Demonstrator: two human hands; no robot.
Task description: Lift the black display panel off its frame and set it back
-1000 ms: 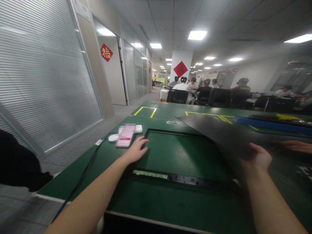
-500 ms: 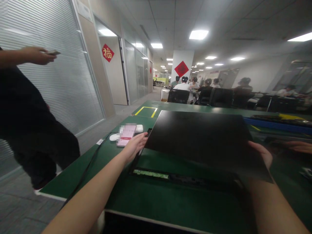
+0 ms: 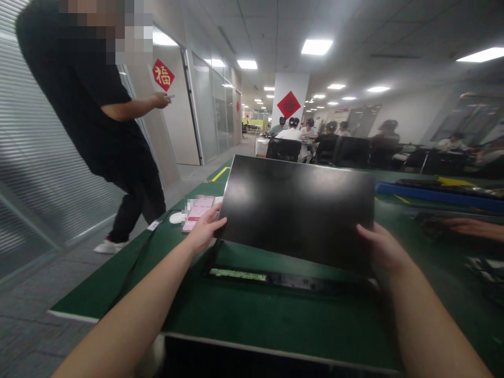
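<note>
We hold a black panel (image 3: 295,210) between both hands above the bench (image 3: 275,323), tilted so that its glossy face is turned up toward us. Our left hand (image 3: 205,229) is partly closed around the panel's left edge, thumb at the front. Our right hand (image 3: 388,249) grips the right edge, its thumb on the face and its fingers hidden behind.

Below the panel, a black frame (image 3: 311,282) lies on the bench toward the near edge; its near bar shows, with a green circuit board (image 3: 238,274) along the left part. The panel covers most of the frame, and we cannot tell whether the two touch.

By the bench's left edge, just past our left hand, lie a phone (image 3: 201,209) and a white mouse-shaped object (image 3: 177,217). A dark cord (image 3: 136,262) runs along that edge toward the near left corner. On the bench's far right part sits a blue tray (image 3: 429,194), and nearer to us another person's hand (image 3: 472,227) reaches in from the right. Beyond the left edge is a person in dark clothes (image 3: 86,89).
</note>
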